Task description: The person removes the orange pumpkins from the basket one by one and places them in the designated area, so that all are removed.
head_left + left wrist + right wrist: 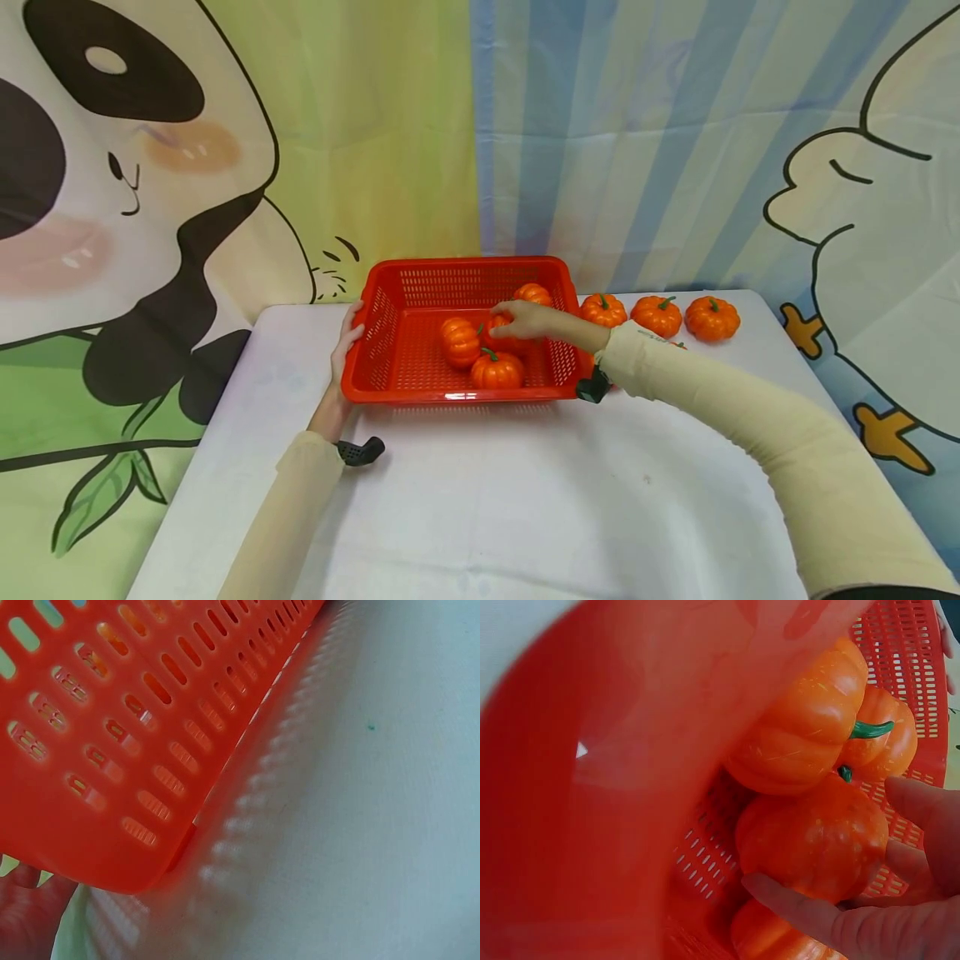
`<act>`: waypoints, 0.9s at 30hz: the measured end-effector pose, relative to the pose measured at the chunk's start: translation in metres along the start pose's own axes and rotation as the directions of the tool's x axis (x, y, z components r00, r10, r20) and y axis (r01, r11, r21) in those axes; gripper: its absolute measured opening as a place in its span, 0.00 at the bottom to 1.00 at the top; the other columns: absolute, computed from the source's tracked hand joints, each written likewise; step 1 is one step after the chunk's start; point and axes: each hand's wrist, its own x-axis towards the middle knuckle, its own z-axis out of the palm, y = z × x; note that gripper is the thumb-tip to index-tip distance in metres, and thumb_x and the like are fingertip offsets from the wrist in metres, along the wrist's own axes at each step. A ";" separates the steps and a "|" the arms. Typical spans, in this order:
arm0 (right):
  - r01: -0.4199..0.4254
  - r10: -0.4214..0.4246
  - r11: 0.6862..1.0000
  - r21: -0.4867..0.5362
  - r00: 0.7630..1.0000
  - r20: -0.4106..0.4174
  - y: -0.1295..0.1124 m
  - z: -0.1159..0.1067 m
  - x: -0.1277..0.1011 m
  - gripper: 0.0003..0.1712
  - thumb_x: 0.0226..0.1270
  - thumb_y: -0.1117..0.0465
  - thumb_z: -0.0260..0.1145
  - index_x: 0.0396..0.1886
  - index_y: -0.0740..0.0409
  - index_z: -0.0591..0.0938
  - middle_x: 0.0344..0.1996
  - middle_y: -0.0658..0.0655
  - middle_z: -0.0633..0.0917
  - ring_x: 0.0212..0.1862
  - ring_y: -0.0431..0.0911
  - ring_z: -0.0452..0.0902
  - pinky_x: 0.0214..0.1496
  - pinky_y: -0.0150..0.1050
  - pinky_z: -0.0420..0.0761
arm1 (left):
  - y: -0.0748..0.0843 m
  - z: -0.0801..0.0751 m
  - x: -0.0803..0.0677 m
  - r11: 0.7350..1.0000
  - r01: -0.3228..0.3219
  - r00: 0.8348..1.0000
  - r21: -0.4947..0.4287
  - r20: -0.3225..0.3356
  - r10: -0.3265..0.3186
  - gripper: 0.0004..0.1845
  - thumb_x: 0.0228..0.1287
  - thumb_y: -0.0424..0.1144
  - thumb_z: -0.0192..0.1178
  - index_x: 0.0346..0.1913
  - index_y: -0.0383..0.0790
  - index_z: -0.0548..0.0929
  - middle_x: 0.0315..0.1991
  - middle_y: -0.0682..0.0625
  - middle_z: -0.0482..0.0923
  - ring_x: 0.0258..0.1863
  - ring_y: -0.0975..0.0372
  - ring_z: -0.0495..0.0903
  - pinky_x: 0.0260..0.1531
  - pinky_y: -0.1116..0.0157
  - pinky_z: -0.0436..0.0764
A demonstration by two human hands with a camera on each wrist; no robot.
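A red slotted plastic basket (420, 287) stands on the white table with several small orange toy pumpkins inside. My left hand (345, 350) holds the basket's left rim; in the left wrist view, its fingers (30, 904) are at the basket's corner. Inside the basket, my right hand (525, 321) reaches over a pumpkin (810, 836), its fingers spread and fairly straight along that pumpkin's sides. Close by lie a pumpkin on its side (457, 342), a front pumpkin (498, 372) with a green stem, and a back pumpkin (532, 292) partly behind the hand.
Right of the basket, a near pumpkin (602, 309), a middle pumpkin (656, 314) and a far pumpkin (712, 319) line the table's back edge. More orange shows around the right sleeve (697, 375). Behind the table (480, 500) hangs a cartoon-printed curtain (375, 125).
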 end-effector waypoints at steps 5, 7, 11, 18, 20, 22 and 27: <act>0.033 -0.035 0.999 -0.041 0.998 -0.047 0.001 0.002 0.002 0.28 0.73 0.53 0.57 0.67 0.61 0.70 0.64 0.64 0.74 0.64 0.56 0.71 0.66 0.47 0.72 | 0.002 0.002 -0.001 1.000 0.011 1.000 -0.022 0.005 -0.011 0.29 0.77 0.37 0.27 0.77 0.55 0.41 0.76 0.48 0.43 0.60 0.58 0.63 0.50 0.70 0.78; 0.048 -0.050 0.998 -0.036 0.996 -0.070 0.002 0.002 0.002 0.26 0.73 0.55 0.57 0.66 0.62 0.72 0.47 0.61 0.82 0.46 0.51 0.78 0.52 0.40 0.78 | 0.002 0.003 -0.001 1.000 0.013 1.000 -0.022 0.003 -0.013 0.29 0.77 0.36 0.26 0.77 0.54 0.40 0.76 0.48 0.43 0.60 0.59 0.63 0.50 0.70 0.78; 0.066 -0.065 0.998 0.006 0.992 -0.111 0.003 0.000 -0.002 0.25 0.73 0.56 0.57 0.65 0.62 0.72 0.21 0.51 0.71 0.19 0.40 0.61 0.28 0.31 0.68 | 0.001 0.003 -0.002 1.000 0.016 1.000 -0.012 -0.003 -0.016 0.29 0.77 0.36 0.26 0.77 0.54 0.40 0.76 0.48 0.43 0.59 0.60 0.64 0.50 0.70 0.77; 0.124 -0.105 0.991 0.058 0.959 -0.263 0.000 -0.018 -0.022 0.24 0.71 0.54 0.60 0.64 0.57 0.74 0.56 0.60 0.79 0.36 0.52 0.78 0.46 0.45 0.79 | 0.001 0.000 -0.001 1.000 0.009 1.000 0.025 -0.007 -0.009 0.29 0.76 0.36 0.26 0.77 0.55 0.41 0.76 0.48 0.43 0.61 0.58 0.62 0.51 0.70 0.77; 0.166 -0.146 0.985 0.041 0.944 -0.296 0.000 -0.021 -0.031 0.25 0.71 0.55 0.60 0.64 0.57 0.74 0.62 0.63 0.76 0.53 0.57 0.76 0.59 0.52 0.76 | 0.000 0.000 0.000 1.000 0.007 1.000 0.025 -0.007 -0.007 0.29 0.76 0.37 0.27 0.77 0.55 0.42 0.77 0.48 0.43 0.62 0.58 0.61 0.51 0.70 0.77; 0.212 -0.196 0.977 0.014 0.927 -0.321 0.001 -0.021 -0.039 0.24 0.70 0.55 0.61 0.63 0.58 0.75 0.63 0.63 0.75 0.66 0.57 0.68 0.68 0.55 0.68 | 0.000 -0.001 0.000 1.000 0.003 1.000 0.026 -0.003 -0.003 0.29 0.77 0.37 0.27 0.77 0.55 0.42 0.76 0.48 0.43 0.62 0.57 0.61 0.51 0.70 0.77; 0.277 -0.250 0.960 0.031 0.906 -0.342 0.002 -0.018 -0.063 0.24 0.69 0.55 0.62 0.62 0.57 0.76 0.62 0.60 0.76 0.67 0.55 0.67 0.69 0.56 0.67 | 0.000 -0.001 0.001 1.000 0.001 1.000 0.020 -0.001 -0.001 0.29 0.77 0.37 0.26 0.77 0.55 0.42 0.76 0.49 0.44 0.62 0.58 0.61 0.50 0.70 0.77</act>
